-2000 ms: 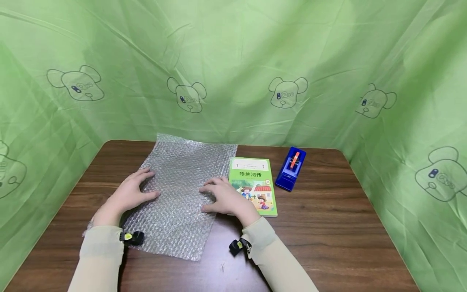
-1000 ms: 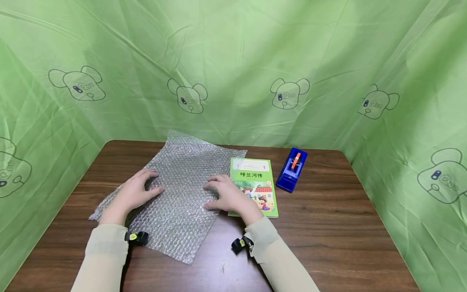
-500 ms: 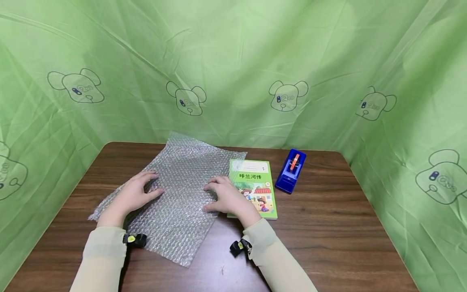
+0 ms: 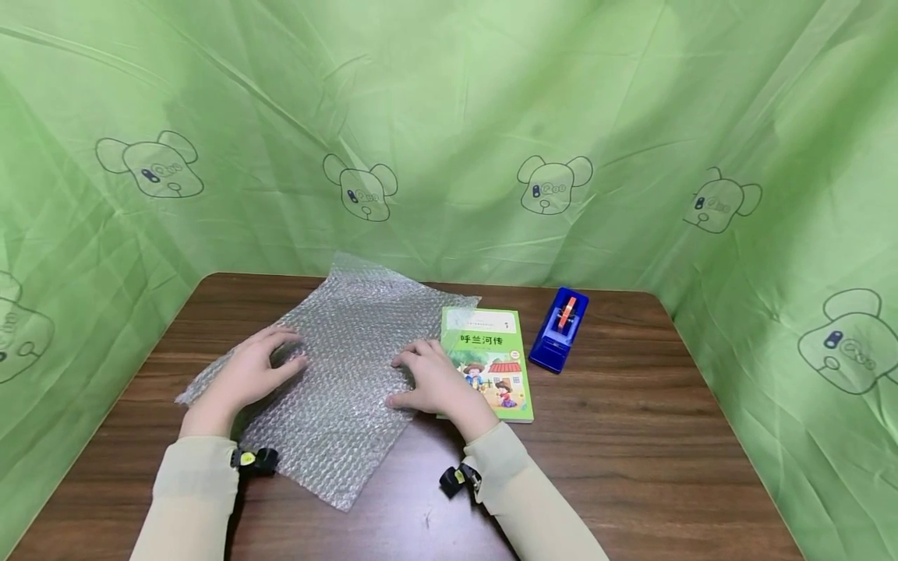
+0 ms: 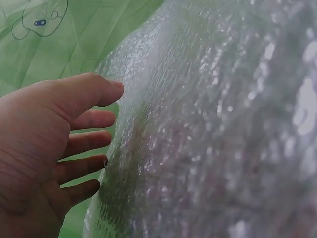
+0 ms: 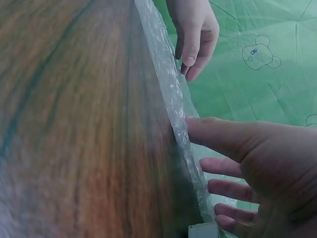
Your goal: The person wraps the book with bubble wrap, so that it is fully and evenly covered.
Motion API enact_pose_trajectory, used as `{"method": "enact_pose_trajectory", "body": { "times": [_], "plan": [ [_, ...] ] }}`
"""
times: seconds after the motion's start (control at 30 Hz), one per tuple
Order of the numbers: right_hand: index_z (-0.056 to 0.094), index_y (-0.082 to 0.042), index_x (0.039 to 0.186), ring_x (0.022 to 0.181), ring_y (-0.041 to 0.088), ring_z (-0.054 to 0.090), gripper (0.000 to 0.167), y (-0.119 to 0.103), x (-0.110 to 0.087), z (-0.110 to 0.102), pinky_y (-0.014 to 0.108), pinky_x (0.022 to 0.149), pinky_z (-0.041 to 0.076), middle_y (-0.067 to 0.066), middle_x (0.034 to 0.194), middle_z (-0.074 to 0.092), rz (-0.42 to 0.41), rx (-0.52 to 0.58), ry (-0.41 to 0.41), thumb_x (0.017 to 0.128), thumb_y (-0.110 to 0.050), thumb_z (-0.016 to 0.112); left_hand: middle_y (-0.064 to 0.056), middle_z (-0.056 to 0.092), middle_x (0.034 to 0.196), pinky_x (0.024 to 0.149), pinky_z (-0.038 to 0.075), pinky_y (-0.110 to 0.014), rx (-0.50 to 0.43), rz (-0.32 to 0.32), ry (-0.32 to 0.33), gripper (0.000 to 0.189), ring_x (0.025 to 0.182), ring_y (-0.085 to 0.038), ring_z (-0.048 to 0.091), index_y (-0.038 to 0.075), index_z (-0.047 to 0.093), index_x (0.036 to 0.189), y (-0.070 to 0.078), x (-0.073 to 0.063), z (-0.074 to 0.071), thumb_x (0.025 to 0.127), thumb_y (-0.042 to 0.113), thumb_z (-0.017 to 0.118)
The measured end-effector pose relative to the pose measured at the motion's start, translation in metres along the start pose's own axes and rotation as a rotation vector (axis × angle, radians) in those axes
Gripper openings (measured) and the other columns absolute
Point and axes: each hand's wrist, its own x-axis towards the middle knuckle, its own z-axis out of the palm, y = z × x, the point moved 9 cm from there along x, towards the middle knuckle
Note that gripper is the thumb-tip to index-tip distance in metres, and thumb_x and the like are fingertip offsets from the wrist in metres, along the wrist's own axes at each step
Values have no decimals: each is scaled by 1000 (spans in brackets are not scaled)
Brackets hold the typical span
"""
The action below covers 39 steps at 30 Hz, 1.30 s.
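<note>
A clear sheet of bubble wrap lies askew on the table, its far right corner overlapping the top left of a green picture-cover book. My left hand is over the sheet's left part, fingers relaxed and spread from the thumb. Over the right edge of the sheet is my right hand, its fingers loosely bent and its forearm crossing the book's lower left. In the left wrist view, the left hand has fingertips at the bubble wrap. The right wrist view puts the right thumb against the bubble wrap.
A blue plastic stapler-like item with an orange-red strip lies right of the book. The brown wooden table stretches out to the right and front. Green cloth with bear drawings hangs behind and at both sides.
The bubble wrap has turned clockwise: its far edge moved right over the book and its near corner moved left. Both hands stay on it with only small shifts. Book and blue item lie still.
</note>
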Motion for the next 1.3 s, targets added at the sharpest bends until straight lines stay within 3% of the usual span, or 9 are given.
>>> {"method": "enact_pose_trajectory", "body": {
  "times": [0.43,0.73,1.3],
  "plan": [
    [70,-17,145,141,32,48,69,-3,-2,1,47,123,42,9,147,60,15,-51,-4,90,-55,88,-32,57,152,117,30,-79,5,-19,-60,54,147,-57,44,-3,67,142,-4,-1,5,104,34,78],
    [70,-17,145,142,33,48,70,-5,-1,3,48,123,42,9,148,60,12,-51,-6,90,-55,88,-32,59,151,118,33,-76,3,-25,-60,57,145,-56,46,-3,66,143,-6,-5,4,102,33,79],
    [72,-18,144,141,33,49,68,-5,-2,0,47,122,43,8,146,60,23,-42,11,90,-55,88,-33,53,155,118,33,-78,-4,-45,-69,60,149,-59,39,-4,65,144,-9,-3,0,100,34,81]
  ]
}}
